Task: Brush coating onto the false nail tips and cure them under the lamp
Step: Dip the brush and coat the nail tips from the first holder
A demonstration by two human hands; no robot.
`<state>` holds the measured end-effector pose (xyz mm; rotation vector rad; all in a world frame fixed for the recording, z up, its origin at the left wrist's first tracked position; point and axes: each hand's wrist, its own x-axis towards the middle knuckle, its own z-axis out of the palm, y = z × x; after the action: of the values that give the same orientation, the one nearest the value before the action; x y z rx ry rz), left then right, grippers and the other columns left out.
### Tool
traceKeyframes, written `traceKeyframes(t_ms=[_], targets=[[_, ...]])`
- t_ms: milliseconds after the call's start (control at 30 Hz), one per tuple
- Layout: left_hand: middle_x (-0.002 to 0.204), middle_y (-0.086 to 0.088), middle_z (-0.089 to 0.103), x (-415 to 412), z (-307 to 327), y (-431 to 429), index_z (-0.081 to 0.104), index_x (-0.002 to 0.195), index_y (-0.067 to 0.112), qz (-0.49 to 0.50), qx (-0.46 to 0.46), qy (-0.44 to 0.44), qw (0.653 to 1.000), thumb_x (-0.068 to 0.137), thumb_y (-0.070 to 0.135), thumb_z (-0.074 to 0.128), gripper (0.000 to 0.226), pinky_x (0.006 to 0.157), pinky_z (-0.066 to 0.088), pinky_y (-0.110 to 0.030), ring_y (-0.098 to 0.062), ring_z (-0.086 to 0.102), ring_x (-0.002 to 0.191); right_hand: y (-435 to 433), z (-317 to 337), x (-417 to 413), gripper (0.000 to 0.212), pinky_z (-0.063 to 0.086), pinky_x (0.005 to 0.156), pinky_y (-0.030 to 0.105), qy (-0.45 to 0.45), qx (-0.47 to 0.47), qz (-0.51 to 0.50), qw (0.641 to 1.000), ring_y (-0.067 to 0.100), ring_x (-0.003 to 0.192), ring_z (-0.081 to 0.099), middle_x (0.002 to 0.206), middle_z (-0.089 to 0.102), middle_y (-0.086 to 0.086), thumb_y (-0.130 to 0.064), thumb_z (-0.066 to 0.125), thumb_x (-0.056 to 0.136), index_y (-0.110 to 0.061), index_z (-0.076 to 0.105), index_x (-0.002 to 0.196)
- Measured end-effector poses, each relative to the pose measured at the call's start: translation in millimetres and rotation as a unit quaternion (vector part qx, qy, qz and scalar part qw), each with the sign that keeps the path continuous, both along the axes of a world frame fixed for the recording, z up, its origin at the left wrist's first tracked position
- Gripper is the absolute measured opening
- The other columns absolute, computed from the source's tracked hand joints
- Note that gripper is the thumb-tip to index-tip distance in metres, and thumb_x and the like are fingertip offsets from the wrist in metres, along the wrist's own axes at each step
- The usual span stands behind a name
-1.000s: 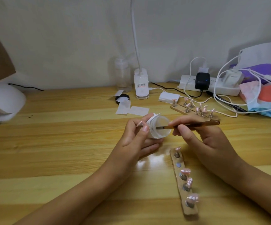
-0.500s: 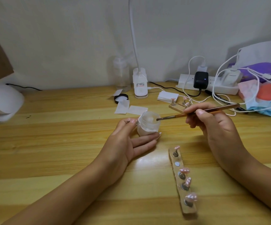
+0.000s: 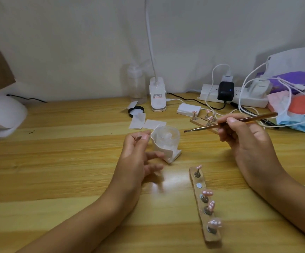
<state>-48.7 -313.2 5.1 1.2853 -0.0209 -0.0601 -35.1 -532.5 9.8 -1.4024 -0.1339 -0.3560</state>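
A small clear jar [image 3: 166, 138], wrapped in white paper, stands on the wooden table. My left hand [image 3: 139, 161] hovers just left of it with fingers loosely curled, holding nothing; its thumb is close to the jar's rim. My right hand [image 3: 246, 143] pinches a thin brown brush [image 3: 230, 122], whose tip points left and hangs just right of the jar. A wooden strip [image 3: 205, 203] with several pink false nail tips on small stands lies in front of my right hand. A second strip of tips [image 3: 203, 120] lies partly hidden behind that hand.
The white curing lamp [image 3: 0, 115] sits at the far left edge. At the back stand a clear bottle [image 3: 136, 86], a desk lamp base [image 3: 157, 96], a black lid [image 3: 136, 111], white wipes [image 3: 147, 123], a power strip [image 3: 235, 96] with cables, and bags [image 3: 299, 105] at right.
The jar went from my left hand down onto the table, and that hand let go and drew back. My right hand pulled the brush out of the jar, rightward.
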Motion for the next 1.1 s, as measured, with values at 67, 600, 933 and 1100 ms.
traceKeyframes(t_ms=[67, 600, 933, 1100], targets=[[0.082, 0.017, 0.069, -3, -1, 2, 0.064, 0.089, 0.035, 0.027, 0.033, -0.077, 0.996, 0.095, 0.034, 0.055, 0.011, 0.052, 0.044, -0.019, -0.003, 0.055, 0.06, -2, 1, 1, 0.035, 0.051, 0.071, 0.017, 0.009, 0.03, 0.006, 0.999, 0.006, 0.076, 0.06, 0.08, 0.067, -0.004, -0.01, 0.046, 0.101, -0.023, 0.073, 0.083], [0.083, 0.01, 0.074, -6, -4, -6, 0.071, 0.078, 0.027, -0.153, 0.123, -0.089, 0.976, 0.078, 0.02, 0.078, 0.01, 0.061, 0.05, -0.016, -0.004, 0.063, 0.065, -4, 1, 1, 0.013, 0.052, 0.062, 0.02, 0.039, 0.102, 0.109, 0.988, 0.009, 0.065, 0.06, 0.074, 0.062, -0.004, -0.02, 0.059, 0.085, -0.023, 0.068, 0.077], [0.082, 0.011, 0.073, -6, -4, -8, 0.071, 0.078, 0.031, -0.14, 0.115, -0.079, 0.98, 0.077, 0.021, 0.074, 0.01, 0.064, 0.048, -0.015, -0.001, 0.06, 0.07, -5, -3, 1, 0.021, 0.052, 0.063, 0.019, 0.027, 0.04, 0.129, 0.99, 0.009, 0.066, 0.06, 0.072, 0.06, -0.003, -0.019, 0.052, 0.085, -0.025, 0.068, 0.073], [0.08, 0.011, 0.071, -5, -6, -8, 0.072, 0.075, 0.034, -0.13, 0.128, -0.083, 0.98, 0.076, 0.023, 0.077, 0.012, 0.064, 0.047, -0.015, -0.001, 0.059, 0.071, -5, -3, 2, 0.021, 0.052, 0.063, 0.019, 0.025, 0.043, 0.144, 0.988, 0.01, 0.067, 0.059, 0.073, 0.059, -0.001, -0.017, 0.051, 0.086, -0.023, 0.068, 0.074]])
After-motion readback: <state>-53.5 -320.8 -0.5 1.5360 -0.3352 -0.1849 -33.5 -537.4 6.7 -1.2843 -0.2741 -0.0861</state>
